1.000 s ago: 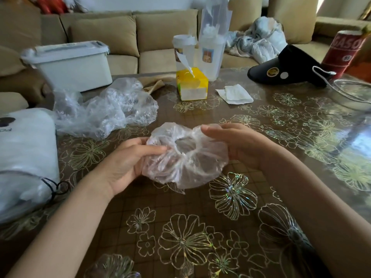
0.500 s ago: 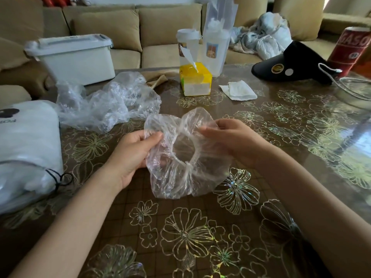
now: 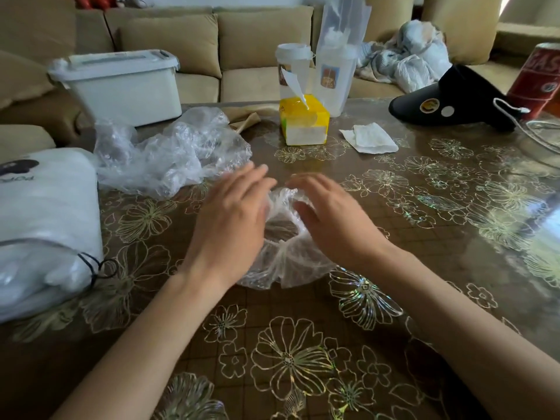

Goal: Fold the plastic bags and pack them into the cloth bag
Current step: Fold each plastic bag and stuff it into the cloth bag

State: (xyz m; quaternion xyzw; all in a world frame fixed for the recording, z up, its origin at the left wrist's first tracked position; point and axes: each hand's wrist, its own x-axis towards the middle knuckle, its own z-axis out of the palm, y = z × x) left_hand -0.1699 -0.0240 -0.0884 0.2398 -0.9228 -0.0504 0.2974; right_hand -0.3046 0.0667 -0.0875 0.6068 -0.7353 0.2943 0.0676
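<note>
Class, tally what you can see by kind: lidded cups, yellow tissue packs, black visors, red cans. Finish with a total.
Lidded cups: 2
Yellow tissue packs: 1
Black visors: 1
Red cans: 1
Total: 5

Palm down with the left hand (image 3: 230,225), fingers straight, close together, pointing forward and a little inward, tips blurred. Palm down too with the right hand (image 3: 330,219), fingers gently arched, loose, angled toward the other hand. Near each other at the fingertips, whether touching impossible to tell. Wrists low and nearly straight. Bare left forearm (image 3: 142,344) in from the lower left, bare right forearm (image 3: 454,313) in from the lower right, converging.
</note>
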